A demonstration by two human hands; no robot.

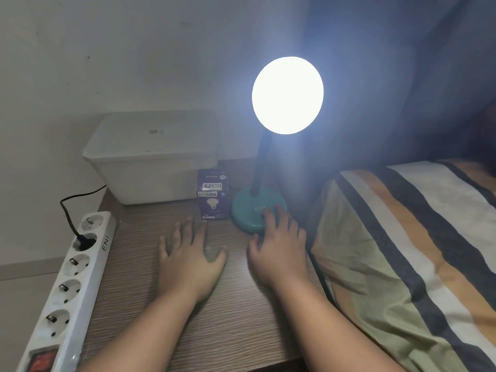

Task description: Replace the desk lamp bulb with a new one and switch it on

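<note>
The desk lamp stands at the back right of the wooden table (228, 304). Its bulb (287, 95) glows bright white above a dark bent neck (261, 165) and a round teal base (247, 210). My right hand (279, 248) lies with its fingertips on the front of the teal base, fingers spread and holding nothing. My left hand (192, 256) rests flat on the table, palm down, fingers apart. A purple bulb box (212, 194) stands upright just left of the base, beyond my left fingertips.
A white lidded container (150, 157) sits at the back against the wall. A white power strip (67, 285) with a black plug (84, 240) and a red switch runs along the table's left edge. A striped pillow (408, 251) presses against the right edge.
</note>
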